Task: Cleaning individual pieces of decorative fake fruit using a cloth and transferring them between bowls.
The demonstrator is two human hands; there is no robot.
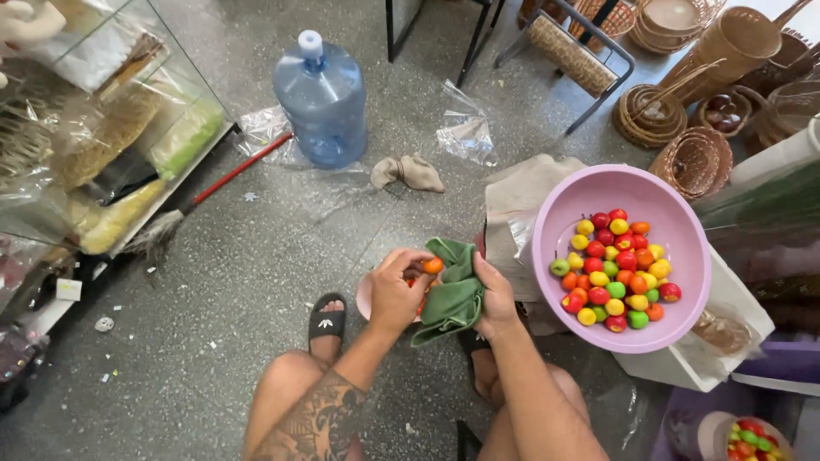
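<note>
The left hand [395, 294] pinched a small orange fruit [434, 265]; the right hand [494, 299] gripped a green cloth [453, 294]. The pink basin [675, 226] held many small colourful fruits [615, 269].

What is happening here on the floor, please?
A person sits low over a grey floor. The left hand holds a small orange fruit-shaped piece at its fingertips, against a green cloth that the right hand grips. Under the hands lies a small pink dish. To the right, a large pink bowl holds many small red, yellow, green and orange fruit pieces. A blue water bottle stands farther off.
</note>
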